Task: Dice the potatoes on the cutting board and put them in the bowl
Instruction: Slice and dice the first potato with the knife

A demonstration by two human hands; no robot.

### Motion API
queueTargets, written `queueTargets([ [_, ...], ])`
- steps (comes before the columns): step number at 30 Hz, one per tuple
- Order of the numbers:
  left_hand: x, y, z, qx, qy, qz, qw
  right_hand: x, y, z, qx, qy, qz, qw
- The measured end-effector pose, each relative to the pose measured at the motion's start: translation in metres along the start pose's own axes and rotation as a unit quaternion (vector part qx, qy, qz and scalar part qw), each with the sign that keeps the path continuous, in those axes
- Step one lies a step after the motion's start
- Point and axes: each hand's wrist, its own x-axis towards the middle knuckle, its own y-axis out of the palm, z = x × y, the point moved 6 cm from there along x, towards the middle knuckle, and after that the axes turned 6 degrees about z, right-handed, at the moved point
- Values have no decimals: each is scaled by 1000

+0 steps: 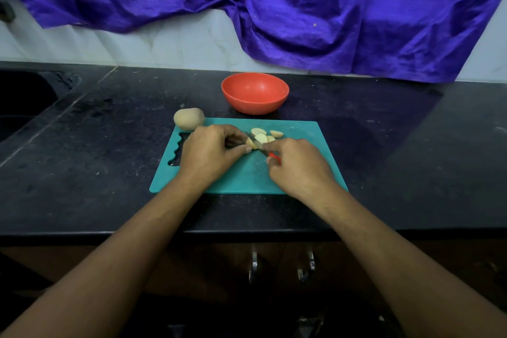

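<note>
Left hand (208,151): fingers (236,133) and thumb curled in, pinching a cut potato piece (250,143) down on the board (247,177).

Right hand (299,167): fingers wrapped round the red handle of a knife (267,152), index finger extended along the top. The blade runs from the right fingers toward the left fingertips and sits on the piece, just beside the left thumb tip. How deep it is in, can't tell.

Just beyond both sets of fingertips: a few pale slices (260,136) lying flat on the board, close together, some touching.

Beyond the left knuckles, to the left: whole unpeeled potato (189,118) at the board's far-left corner, partly over the edge. The left palm covers part of the board's wavy handle slot.

Further out past the slices: red bowl (255,107), upright on the counter (96,145), near the board's far edge but not touching it.

Far left of the left hand: dark sink (24,101) recessed in the counter. Behind the bowl: pale wall with a purple cloth (301,22) draped over it. Under the forearms: metal cabinet handles (254,263).
</note>
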Motion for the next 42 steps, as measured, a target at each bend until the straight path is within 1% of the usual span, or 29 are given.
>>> queueTargets([
  [5, -1, 2, -5, 41, 19, 19, 999, -3, -2, 3, -31, -14, -8, 999],
  [11, 1, 7, -8, 72, 39, 36, 996, -4, -3, 4, -49, -30, -1, 998],
  [20, 5, 12, -7, 106, 50, 39, 992, -7, -5, 4, -74, -42, 5, 996],
  [27, 3, 6, -1, 32, 29, 25, 999, -2, -2, -2, -66, -17, -8, 998],
  [31, 3, 6, 1, -1, 27, 28, 999, -2, -3, -8, -34, -17, -7, 999],
  [36, 5, 7, 4, -23, 23, 34, 999, -3, -3, -16, 17, -22, -36, 999],
  [39, 4, 5, 7, -54, 15, 26, 998, -2, -2, -20, 46, -24, -50, 997],
  [42, 4, 2, 8, -86, -1, 26, 996, -2, -1, -20, 45, -25, -49, 997],
])
